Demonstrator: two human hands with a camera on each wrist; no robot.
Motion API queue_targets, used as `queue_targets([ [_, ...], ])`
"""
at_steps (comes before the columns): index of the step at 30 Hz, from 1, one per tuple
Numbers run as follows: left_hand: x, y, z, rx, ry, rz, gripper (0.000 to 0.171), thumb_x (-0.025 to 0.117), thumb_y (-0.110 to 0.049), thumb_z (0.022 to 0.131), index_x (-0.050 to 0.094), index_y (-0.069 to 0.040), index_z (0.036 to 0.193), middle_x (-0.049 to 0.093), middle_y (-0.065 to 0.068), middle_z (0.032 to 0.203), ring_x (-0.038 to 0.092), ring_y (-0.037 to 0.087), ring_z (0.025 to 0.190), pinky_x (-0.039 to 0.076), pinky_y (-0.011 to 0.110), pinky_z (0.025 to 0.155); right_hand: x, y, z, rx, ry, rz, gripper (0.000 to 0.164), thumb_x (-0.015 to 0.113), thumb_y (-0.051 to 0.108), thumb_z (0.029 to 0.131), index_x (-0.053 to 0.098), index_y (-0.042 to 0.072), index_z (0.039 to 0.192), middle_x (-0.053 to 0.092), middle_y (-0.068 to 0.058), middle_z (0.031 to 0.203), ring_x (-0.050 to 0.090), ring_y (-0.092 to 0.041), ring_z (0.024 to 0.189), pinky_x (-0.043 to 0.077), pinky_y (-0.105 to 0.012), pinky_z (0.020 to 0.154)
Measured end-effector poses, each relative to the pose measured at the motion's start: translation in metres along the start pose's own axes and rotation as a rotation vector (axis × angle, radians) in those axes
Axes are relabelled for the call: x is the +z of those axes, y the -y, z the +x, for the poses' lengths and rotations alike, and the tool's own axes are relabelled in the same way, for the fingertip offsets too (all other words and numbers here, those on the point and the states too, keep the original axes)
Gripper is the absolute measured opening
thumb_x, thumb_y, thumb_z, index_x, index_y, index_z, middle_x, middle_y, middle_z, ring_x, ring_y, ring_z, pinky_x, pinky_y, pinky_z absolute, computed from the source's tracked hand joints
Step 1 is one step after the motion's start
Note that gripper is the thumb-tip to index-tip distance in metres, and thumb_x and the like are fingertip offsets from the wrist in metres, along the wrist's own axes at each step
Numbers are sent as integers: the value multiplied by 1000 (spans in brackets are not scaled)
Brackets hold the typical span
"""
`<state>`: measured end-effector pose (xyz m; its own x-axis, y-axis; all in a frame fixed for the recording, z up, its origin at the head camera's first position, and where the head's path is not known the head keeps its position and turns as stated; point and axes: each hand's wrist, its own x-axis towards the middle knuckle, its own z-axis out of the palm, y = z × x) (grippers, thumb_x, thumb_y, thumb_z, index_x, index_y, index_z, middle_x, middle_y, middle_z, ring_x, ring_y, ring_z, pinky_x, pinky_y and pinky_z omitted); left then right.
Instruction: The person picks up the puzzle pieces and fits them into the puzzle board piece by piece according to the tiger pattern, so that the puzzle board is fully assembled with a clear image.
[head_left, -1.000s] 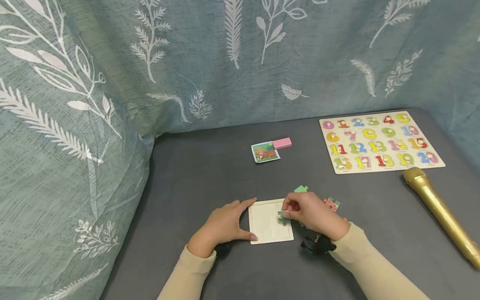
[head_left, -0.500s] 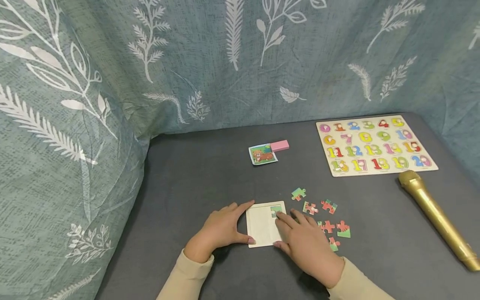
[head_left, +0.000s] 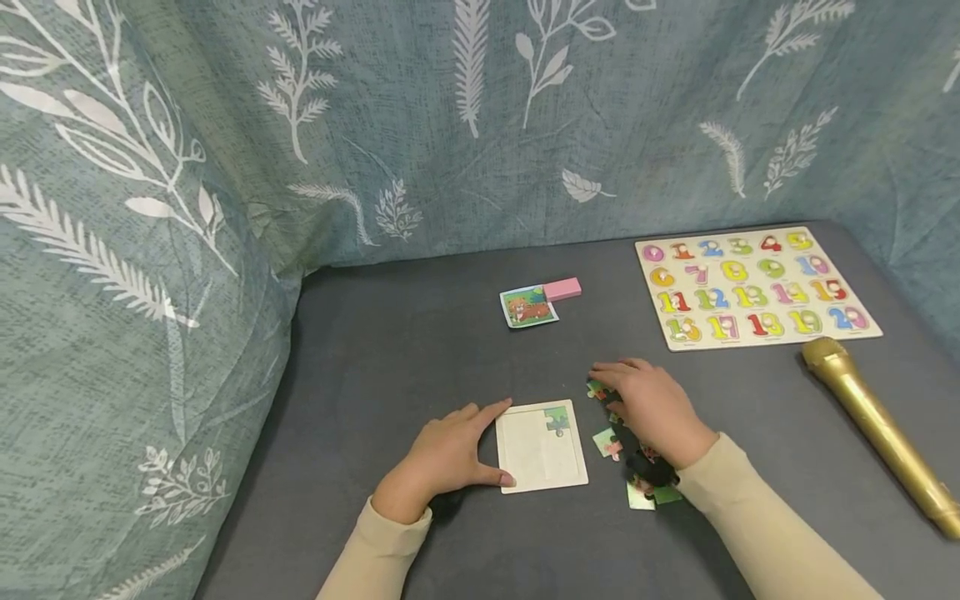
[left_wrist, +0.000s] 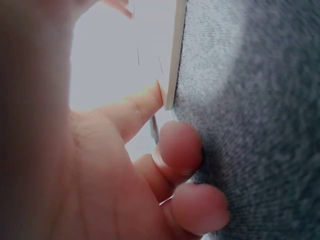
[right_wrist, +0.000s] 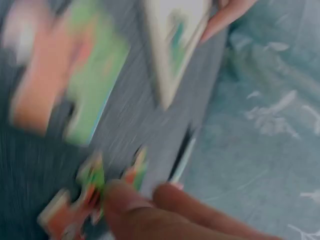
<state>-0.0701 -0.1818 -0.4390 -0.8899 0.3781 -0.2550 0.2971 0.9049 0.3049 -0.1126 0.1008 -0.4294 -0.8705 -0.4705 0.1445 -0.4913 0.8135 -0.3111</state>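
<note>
A pale square puzzle tray lies in front of me, with one green jigsaw piece in its upper right corner. My left hand holds the tray by its left side, forefinger at the far corner and thumb at the near one. In the left wrist view a finger meets the tray's edge. To the right, my right hand hovers over loose jigsaw pieces, thumb and fingers apart around the farthest piece. The right wrist view is blurred; fingertips are close to several pieces.
A picture card showing a brown animal lies beyond the tray, touching a pink block. Back right is a wooden number board. A gold microphone lies at the right. A leaf-patterned curtain bounds the table's back and left.
The right hand set a green piece in the tray's upper right corner, pressed there, then moved right to the loose pieces. My left hand stayed at the tray.
</note>
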Motion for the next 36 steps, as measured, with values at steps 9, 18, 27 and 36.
queue_targets([
  [9, -3, 0, -6, 4, 17, 0, 104, 75, -69, 62, 33, -31, 149, 54, -2, 99, 55, 19, 92, 43, 44, 74, 2, -5, 15, -19, 24, 152, 25, 81, -4, 70, 73, 12, 88, 58, 3, 79, 56, -13, 69, 48, -33, 64],
  [18, -4, 4, -6, -5, 24, 27, 103, 71, -73, 62, 33, -32, 149, 52, -4, 96, 54, 15, 84, 42, 39, 69, 10, 41, 32, -72, 168, 441, 22, 82, 7, 73, 65, 18, 82, 60, 10, 74, 56, -4, 67, 47, -25, 61],
  [27, -2, 2, -6, 9, 4, 11, 104, 70, -74, 62, 32, -33, 149, 52, -5, 95, 51, 12, 77, 41, 35, 64, 22, 61, 2, -160, -73, -1, 21, 84, 20, 73, 74, 15, 90, 62, 5, 90, 57, -15, 82, 49, -32, 72],
  [36, 0, 0, -5, 6, -16, 22, 103, 73, -72, 62, 33, -32, 149, 53, -4, 95, 52, 13, 79, 42, 37, 67, 29, 64, -28, -226, -36, -93, 40, 81, 25, 76, 69, 8, 110, 59, -3, 112, 55, -24, 98, 49, -36, 80],
])
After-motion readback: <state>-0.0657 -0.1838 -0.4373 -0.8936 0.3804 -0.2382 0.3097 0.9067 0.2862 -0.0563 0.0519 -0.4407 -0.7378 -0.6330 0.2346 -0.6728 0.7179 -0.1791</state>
